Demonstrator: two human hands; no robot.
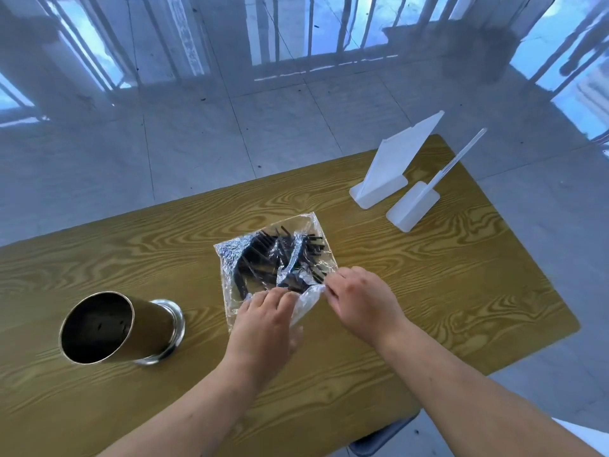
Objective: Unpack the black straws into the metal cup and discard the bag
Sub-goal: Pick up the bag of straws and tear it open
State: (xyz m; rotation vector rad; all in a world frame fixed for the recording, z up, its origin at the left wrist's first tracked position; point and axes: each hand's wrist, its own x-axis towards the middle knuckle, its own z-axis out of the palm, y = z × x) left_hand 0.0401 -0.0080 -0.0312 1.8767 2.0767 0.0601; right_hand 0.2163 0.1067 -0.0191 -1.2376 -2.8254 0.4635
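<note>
Opening step in hand: left hand [263, 319] and right hand [359, 300] both pinch the clear bag [275, 258] of black straws [280, 255] just ahead; next, part it; metal cup [115, 328] stands left.

Clear crinkled plastic bag [263, 255] lies flat on the wood-grain table [428, 285], its near edge gathered under both hands. Short black plastic straws [283, 258] remain inside it, jumbled and fanned in several directions. Cylindrical metal cup [122, 328] with flared base stands upright, left of the bag, well apart.
</note>
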